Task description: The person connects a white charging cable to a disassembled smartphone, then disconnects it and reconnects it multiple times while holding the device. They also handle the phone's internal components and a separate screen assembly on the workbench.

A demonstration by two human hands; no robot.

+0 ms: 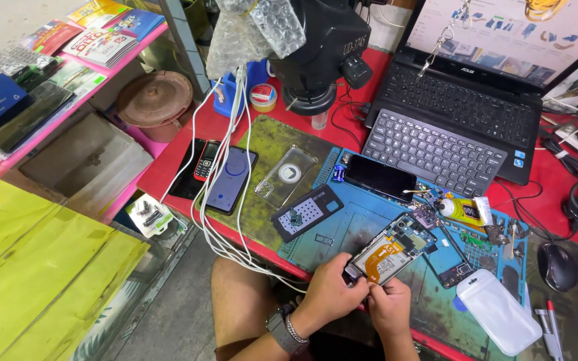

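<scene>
One opened phone at the blue mat's near edge, long axis diagonal — top end toward far right, left hand and right hand both pinching its near end, two closed phones — one by the mat's left edge, one at its far edge.

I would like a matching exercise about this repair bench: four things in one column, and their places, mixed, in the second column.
Things:
1. opened phone
2. computer mouse
3. clear phone case
4. tape roll

Places:
A. on the green mat
B. far right, on a dark pad
C. held by left hand and right hand
D. beside the microscope base

Pairs: 1-C, 2-B, 3-A, 4-D
</scene>
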